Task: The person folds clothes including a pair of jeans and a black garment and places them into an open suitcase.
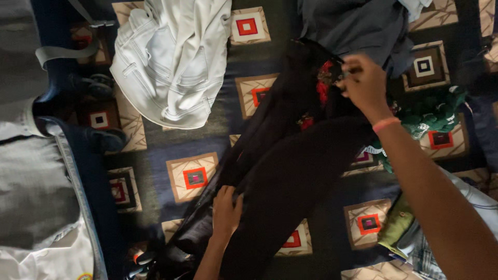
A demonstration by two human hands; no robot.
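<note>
A view from above looks down at a person's two bare hands working a black garment (290,176) laid across a patterned carpet (194,179) of nested squares in tan, red and dark blue. The garment runs diagonally from the lower left to the upper right and shows red floral patches (322,85) near its upper end.

The left hand (226,210) lies low in the frame with its fingers curled over the garment's lower edge, gripping the dark cloth. The right hand (365,83) reaches to the garment's upper end, fingers closed and pinching the fabric just beside the red patches. A pink band (386,123) circles the right wrist.

At the upper left, well apart from the hands, a white denim garment (171,62) lies crumpled on the carpet. A dark blue-grey garment (358,26) is heaped at the top, touching the black garment's upper end. To the right of the right wrist lies a green piece of clothing with white lace trim (430,116). At the lower right, beneath the right forearm, sit an olive-green cloth (397,225) and pale blue denim (474,199). Along the left edge is an open dark blue bag (96,202) holding grey and white clothes (31,192).
</note>
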